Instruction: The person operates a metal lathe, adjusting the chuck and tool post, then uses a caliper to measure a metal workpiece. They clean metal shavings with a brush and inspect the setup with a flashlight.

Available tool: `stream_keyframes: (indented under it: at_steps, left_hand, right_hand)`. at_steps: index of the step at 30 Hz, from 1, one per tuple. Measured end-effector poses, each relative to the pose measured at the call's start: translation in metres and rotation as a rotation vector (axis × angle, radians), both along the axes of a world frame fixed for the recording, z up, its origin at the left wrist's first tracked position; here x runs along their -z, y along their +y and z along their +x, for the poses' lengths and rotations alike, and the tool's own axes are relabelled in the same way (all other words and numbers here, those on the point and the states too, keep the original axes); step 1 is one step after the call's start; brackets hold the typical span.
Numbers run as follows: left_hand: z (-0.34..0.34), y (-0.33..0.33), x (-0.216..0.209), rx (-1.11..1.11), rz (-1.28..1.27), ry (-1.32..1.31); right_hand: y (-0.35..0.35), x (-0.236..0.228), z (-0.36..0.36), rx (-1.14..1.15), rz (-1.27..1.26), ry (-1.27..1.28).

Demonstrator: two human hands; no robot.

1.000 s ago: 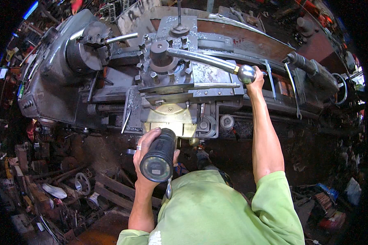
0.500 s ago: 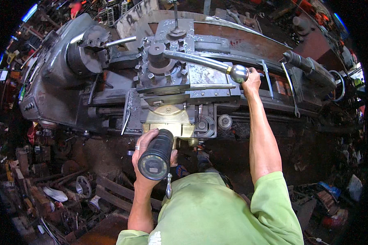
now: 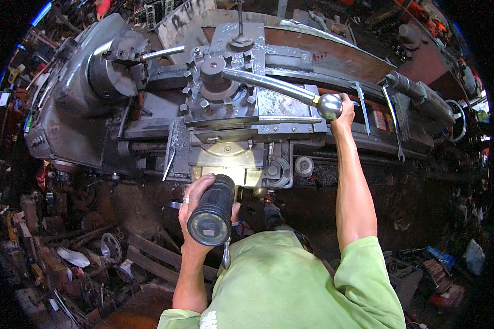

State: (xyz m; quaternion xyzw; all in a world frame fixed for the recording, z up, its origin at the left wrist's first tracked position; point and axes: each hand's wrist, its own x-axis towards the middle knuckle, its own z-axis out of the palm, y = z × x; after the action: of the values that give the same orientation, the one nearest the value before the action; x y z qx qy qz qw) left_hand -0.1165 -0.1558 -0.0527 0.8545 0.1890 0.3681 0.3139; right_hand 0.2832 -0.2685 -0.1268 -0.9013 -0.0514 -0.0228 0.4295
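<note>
My left hand (image 3: 195,200) is wrapped round a thick black cylinder (image 3: 211,214) with a round, paler end face. Its far end meets a yellowish, brightly lit plate (image 3: 228,159) on the lathe's carriage. Below the cylinder hangs a shiny metal crank handle (image 3: 226,254), apart from my fingers. My right arm reaches forward, and my right hand (image 3: 344,112) is closed at the polished ball (image 3: 330,106) on the end of a long steel lever (image 3: 271,85). That lever runs from the hub of the square tool post (image 3: 214,82); the ball partly hides my fingers.
The lathe chuck (image 3: 112,74) is at the left and the tailstock (image 3: 417,93) at the right. A spanner (image 3: 392,120) and another thin metal tool (image 3: 362,107) lie across the bed. Scrap parts and a spoked handwheel (image 3: 111,248) clutter the lower left.
The lever's ball and my right hand sit slightly further right and lower, but the whole lathe shifts similarly in the picture. Both hands keep their holds.
</note>
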Motion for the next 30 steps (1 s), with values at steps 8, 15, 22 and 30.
stream_keyframes:
  at_steps: [8, 15, 22, 30]
  left_hand:
    - [0.008, -0.001, -0.006, -0.034, 0.036, 0.08]
    - [0.009, -0.004, -0.012, -0.03, -0.035, 0.109]
    - [0.014, 0.001, -0.009, -0.041, -0.044, 0.143]
    - [0.022, 0.004, -0.018, -0.054, -0.105, 0.135]
  right_hand:
    - [0.001, 0.005, 0.001, 0.031, 0.031, -0.072]
    - [0.002, 0.003, -0.003, 0.047, 0.037, -0.074]
    - [0.001, 0.002, -0.004, 0.035, 0.057, -0.085]
    - [0.001, 0.0, -0.006, 0.026, 0.067, -0.1]
